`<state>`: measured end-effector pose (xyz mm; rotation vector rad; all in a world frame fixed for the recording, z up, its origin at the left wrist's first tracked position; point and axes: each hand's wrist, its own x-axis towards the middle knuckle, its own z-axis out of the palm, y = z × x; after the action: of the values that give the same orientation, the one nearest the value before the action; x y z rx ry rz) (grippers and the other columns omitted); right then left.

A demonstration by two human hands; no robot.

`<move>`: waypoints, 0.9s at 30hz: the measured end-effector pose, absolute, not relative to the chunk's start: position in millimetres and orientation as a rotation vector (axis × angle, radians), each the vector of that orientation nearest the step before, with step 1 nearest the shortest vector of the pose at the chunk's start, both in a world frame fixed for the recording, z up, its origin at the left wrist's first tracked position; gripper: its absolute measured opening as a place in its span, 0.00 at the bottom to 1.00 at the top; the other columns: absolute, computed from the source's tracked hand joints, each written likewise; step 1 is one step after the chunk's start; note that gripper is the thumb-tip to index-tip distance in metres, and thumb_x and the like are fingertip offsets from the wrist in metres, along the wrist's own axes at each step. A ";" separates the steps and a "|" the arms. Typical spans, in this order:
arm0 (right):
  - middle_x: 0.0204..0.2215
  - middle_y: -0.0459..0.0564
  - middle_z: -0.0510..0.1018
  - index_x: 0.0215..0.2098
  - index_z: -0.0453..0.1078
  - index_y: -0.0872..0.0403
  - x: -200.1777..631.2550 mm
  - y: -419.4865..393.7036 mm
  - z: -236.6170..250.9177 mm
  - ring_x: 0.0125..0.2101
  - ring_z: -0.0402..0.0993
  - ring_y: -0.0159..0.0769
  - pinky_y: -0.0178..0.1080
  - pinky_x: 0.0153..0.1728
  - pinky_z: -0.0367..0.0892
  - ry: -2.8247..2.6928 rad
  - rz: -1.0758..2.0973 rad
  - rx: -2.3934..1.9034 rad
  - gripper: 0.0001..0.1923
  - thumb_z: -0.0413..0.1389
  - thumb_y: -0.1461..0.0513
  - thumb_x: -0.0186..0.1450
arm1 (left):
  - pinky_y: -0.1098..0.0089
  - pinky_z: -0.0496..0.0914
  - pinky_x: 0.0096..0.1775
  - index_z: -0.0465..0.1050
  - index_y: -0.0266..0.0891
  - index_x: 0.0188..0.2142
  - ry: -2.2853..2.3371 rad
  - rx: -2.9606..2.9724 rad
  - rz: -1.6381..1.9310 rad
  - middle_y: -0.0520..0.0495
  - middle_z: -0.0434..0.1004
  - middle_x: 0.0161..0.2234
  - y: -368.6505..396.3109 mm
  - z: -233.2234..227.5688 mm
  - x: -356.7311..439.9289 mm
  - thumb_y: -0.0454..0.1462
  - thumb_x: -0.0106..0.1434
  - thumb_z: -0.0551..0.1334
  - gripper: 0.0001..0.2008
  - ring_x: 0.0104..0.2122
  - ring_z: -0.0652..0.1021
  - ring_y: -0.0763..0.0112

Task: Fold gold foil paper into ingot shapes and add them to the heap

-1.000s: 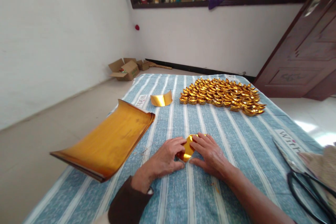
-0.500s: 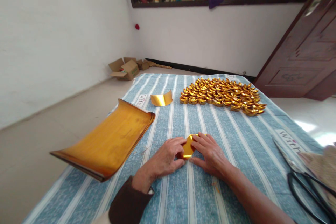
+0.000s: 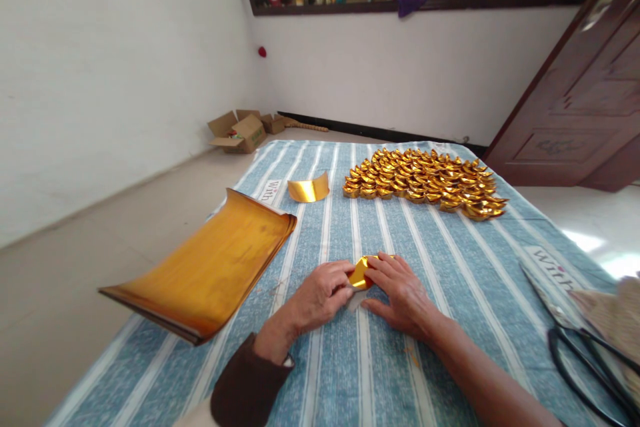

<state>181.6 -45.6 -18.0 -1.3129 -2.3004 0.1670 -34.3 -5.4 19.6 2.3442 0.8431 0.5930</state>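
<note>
My left hand [image 3: 319, 295] and my right hand [image 3: 400, 290] press together on a small piece of gold foil paper [image 3: 360, 273], partly folded, on the blue striped cloth [image 3: 380, 360]. Fingers of both hands pinch its edges, and most of the piece is hidden under them. A thick stack of gold foil sheets [image 3: 210, 267] lies to the left, with its near end curling up past the table edge. A single curved gold strip [image 3: 309, 189] rests farther back.
Many folded gold ingots [image 3: 425, 181] lie in rows at the far right of the table. Black scissors [image 3: 580, 347] and a woven item [image 3: 613, 313] sit at the right edge. Cardboard boxes [image 3: 240, 132] stand on the floor by the wall; a wooden door [image 3: 585, 100] is on the right.
The gold piece has been folded smaller; less of it shows between my fingers. My left hand has curled in over it. Nothing else moved.
</note>
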 end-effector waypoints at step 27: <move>0.54 0.53 0.75 0.50 0.70 0.50 177.9 -44.3 -16.8 0.57 0.65 0.52 0.57 0.54 0.62 -2.262 0.109 -1.344 0.14 0.56 0.56 0.67 | 0.61 0.66 0.53 0.68 0.40 0.31 0.780 2.336 0.575 0.47 0.77 0.43 -8.3 27.1 -30.9 0.28 0.51 0.62 0.08 0.48 0.75 0.60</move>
<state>177.9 -44.3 -16.8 -1.3443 -2.2616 0.1088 -30.9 -8.3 27.1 2.3355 0.7804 0.5748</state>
